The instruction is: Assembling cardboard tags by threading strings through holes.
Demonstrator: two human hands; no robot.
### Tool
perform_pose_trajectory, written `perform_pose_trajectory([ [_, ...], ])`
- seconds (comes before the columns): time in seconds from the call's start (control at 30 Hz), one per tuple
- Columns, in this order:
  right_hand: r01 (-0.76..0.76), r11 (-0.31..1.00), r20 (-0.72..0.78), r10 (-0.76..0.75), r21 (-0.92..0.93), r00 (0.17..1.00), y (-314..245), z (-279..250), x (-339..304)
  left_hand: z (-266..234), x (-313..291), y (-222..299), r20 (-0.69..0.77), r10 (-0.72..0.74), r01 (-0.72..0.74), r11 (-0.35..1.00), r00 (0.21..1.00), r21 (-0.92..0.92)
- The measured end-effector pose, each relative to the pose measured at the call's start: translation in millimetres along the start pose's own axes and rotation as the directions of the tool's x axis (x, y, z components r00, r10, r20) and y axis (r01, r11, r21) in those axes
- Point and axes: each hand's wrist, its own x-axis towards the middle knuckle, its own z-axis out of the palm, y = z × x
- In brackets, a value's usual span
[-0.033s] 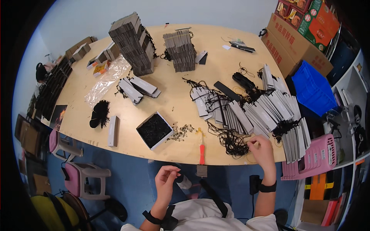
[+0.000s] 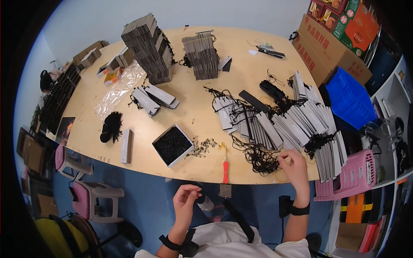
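My right hand [image 2: 294, 165] is over the table's near right edge, thumb and forefinger pinched at the side of a tangled heap of black cords [image 2: 259, 161]; a cord seems to be between the fingertips. Just off the near edge, my left hand [image 2: 186, 200] hovers with fingers curled against the thumb. Whatever it holds, if anything, is too small to make out. Between the hands lies a red-handled tool [image 2: 225, 171] with a yellowish tip. Loose small metal pins [image 2: 203, 148] are scattered beside a white box [image 2: 175, 161] full of small black pieces.
Rows of grey-white tags [image 2: 292, 129] with black cords cover the right of the table [image 2: 193, 103]. Two tall stacks of tags [image 2: 148, 51] stand at the back. At left are a black cord bundle [image 2: 112, 127] and an upright narrow box [image 2: 125, 147]. A blue crate [image 2: 350, 99] sits right.
My right hand has shifted very slightly to the right. The left hand and the things on the table look the same.
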Motion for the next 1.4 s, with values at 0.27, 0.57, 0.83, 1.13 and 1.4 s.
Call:
perform_pose_trajectory([
  [0.27,0.048,0.980,-0.197,-0.009,0.195,0.980,-47,-32,10,3,-1,-2,-0.025,0.014,-0.013,1.000,1.000,0.013],
  [0.57,0.315,0.849,-0.571,-0.019,0.424,0.821,-59,-54,16,2,-6,-13,-0.023,-0.007,0.008,1.000,1.000,0.023],
  [0.83,0.351,0.850,-0.277,-0.254,0.393,0.926,-89,-49,-23,13,-14,-5,0.324,0.197,-0.284,0.925,0.925,0.250],
  [1.13,0.345,0.833,0.412,-0.523,0.433,0.746,-93,-13,-70,54,-26,34,0.649,0.250,-0.455,0.875,0.718,0.167],
  [1.4,-0.161,0.732,0.531,-0.306,0.662,0.790,-45,25,-93,38,-22,7,0.627,0.121,-0.426,0.828,0.769,0.364],
])
